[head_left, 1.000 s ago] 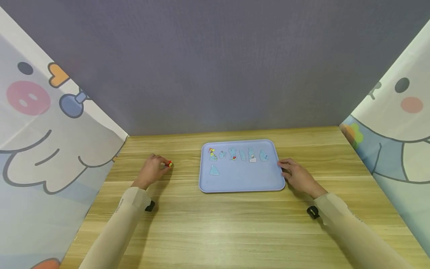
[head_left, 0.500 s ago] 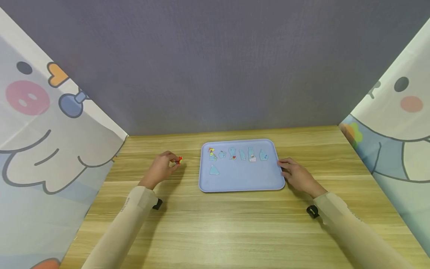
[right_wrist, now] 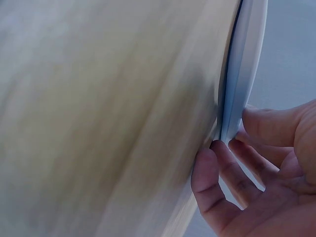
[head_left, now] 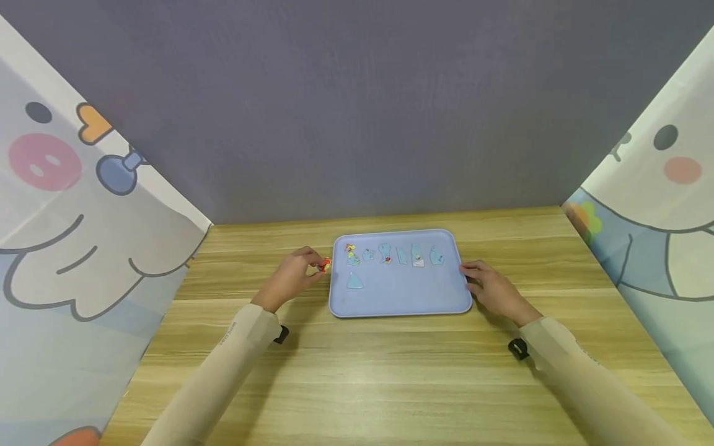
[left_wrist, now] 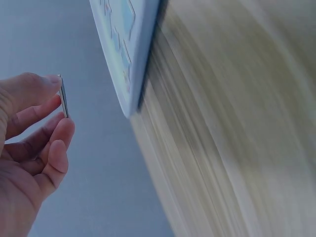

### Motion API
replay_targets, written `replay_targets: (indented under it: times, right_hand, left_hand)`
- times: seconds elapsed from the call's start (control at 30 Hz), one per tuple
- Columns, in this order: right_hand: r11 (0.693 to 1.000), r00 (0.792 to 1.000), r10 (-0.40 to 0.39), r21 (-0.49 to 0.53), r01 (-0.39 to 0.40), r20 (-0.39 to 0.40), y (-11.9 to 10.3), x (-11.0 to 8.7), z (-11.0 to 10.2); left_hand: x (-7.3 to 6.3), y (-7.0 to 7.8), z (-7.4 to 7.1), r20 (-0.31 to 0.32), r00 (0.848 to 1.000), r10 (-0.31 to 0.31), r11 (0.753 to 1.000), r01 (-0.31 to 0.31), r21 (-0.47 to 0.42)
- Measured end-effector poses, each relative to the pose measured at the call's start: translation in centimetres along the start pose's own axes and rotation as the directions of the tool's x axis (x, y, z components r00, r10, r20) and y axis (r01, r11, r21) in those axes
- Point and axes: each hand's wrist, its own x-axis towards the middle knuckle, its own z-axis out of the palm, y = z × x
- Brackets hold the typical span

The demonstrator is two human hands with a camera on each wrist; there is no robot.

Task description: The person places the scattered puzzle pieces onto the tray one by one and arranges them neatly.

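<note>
My left hand (head_left: 292, 275) pinches a thin puzzle piece (head_left: 326, 265) with red and yellow on it, right by the left rim of the tray. Edge-on, the same piece (left_wrist: 63, 97) shows between thumb and fingertips in the left wrist view. The tray (head_left: 413, 300) is light blue and rectangular. On it lie several flat, irregular light-blue pieces, among them a triangular piece (head_left: 355, 281) below the row and a piece with a white end (head_left: 418, 255). My right hand (head_left: 493, 292) holds the tray's right rim (right_wrist: 242, 74) with thumb and fingertips.
A wood-grain table (head_left: 390, 371) carries the tray. Behind it stands a grey wall panel (head_left: 385, 124); cartoon-printed sheets (head_left: 100, 248) flank both sides. Each wrist wears a black mount (head_left: 519, 349).
My left hand has moved to the right with the red and yellow puzzle piece, from the table on the left to the tray's left rim. My right hand stays at the tray.
</note>
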Motion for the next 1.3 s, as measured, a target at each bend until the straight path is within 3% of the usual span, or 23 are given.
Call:
replay_targets:
  times: [0.3, 0.53, 0.7, 0.8, 1.13, 1.3]
  right_hand:
    - [1.000, 1.000, -0.004, 0.010, 0.004, -0.001, -0.3, -0.1, 0.1]
    - [1.000, 1.000, -0.002, -0.004, 0.002, 0.006, -0.2, -0.1, -0.1]
    - [1.000, 1.000, 0.001, -0.004, -0.001, 0.004, 0.0, 0.0, -0.2]
    - [1.000, 1.000, 0.003, -0.004, -0.003, 0.006, 0.1, 0.0, -0.1]
    - [1.000, 1.000, -0.010, 0.008, 0.010, 0.013, -0.2, 0.3, 0.2]
    - [0.999, 0.999, -0.030, 0.020, 0.030, 0.022, -0.2, 0.5, -0.1]
  left_hand:
    - [1.0, 1.9, 1.1, 0.041, 0.999, 0.007, 1.000, -0.007, -0.007]
    - [3.0, 4.2, 2.9, 0.145, 0.981, 0.126, 0.992, -0.129, 0.008]
    - [4.5, 5.5, 4.1, 0.253, 0.966, 0.060, 0.995, -0.078, 0.065]
    - [5.1, 5.8, 4.7, 0.277, 0.960, 0.034, 0.991, -0.068, 0.112]
    - [5.6, 6.5, 6.3, 0.302, 0.953, -0.024, 0.990, -0.019, 0.140]
    - [5.2, 6.6, 5.6, 0.252, 0.967, -0.027, 0.994, -0.001, 0.111]
